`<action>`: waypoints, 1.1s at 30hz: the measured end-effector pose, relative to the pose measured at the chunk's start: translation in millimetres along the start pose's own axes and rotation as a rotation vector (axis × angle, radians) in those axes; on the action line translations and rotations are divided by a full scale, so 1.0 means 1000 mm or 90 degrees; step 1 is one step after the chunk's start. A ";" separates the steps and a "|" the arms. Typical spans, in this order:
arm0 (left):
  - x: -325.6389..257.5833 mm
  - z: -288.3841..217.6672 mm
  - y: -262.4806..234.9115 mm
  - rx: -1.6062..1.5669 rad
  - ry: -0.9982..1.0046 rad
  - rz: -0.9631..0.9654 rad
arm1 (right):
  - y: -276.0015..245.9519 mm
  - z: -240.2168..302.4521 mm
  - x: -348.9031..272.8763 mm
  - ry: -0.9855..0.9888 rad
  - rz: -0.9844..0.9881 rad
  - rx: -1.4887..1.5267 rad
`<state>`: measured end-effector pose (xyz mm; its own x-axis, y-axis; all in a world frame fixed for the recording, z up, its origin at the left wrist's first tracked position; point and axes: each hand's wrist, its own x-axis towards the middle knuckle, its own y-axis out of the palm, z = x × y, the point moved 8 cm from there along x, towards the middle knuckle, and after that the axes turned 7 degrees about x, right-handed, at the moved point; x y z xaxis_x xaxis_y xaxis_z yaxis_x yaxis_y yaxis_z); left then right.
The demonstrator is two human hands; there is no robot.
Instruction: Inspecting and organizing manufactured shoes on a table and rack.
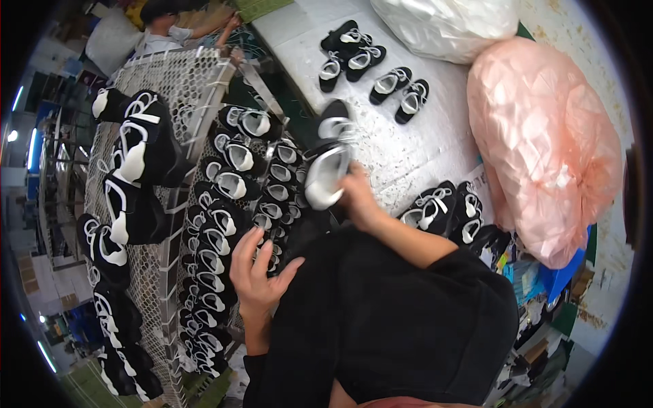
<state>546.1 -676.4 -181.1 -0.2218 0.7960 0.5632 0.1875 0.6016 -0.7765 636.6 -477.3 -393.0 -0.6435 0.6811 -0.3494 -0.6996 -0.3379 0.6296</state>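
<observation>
The white desk [439,139], strewn with dark specks [403,178], carries black shoes [390,85] at its far end and more beside a pink bag [544,149]. A mesh rack [182,83] holds rows of shoes.

Bright tabletop [398,170], motion-blurred shoe [325,180], tube light [32,149] glaring left, dark curved edges

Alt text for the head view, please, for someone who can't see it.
A person's right hand holds at least one blurred black-and-white shoe; the open left hand is near a mesh rack of similar shoes. A white table bears more shoes, with a white bag and a pink bag nearby.
</observation>
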 end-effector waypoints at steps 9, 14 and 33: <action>-0.027 0.109 -0.231 0.415 -0.352 -0.368 | -0.412 0.082 0.102 -0.082 -0.653 0.000; -0.026 0.172 -0.250 0.424 -0.510 -0.150 | -0.468 0.122 0.154 -0.056 -0.586 -0.074; -0.063 0.075 -0.221 0.255 -0.348 -0.467 | -0.053 0.076 0.106 -0.335 -0.107 -0.393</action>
<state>446.6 -864.7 -66.1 -0.5824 0.0354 0.8121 -0.4864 0.7853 -0.3831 629.1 -337.2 -410.7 -0.3926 0.9177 0.0613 -0.9171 -0.3957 0.0496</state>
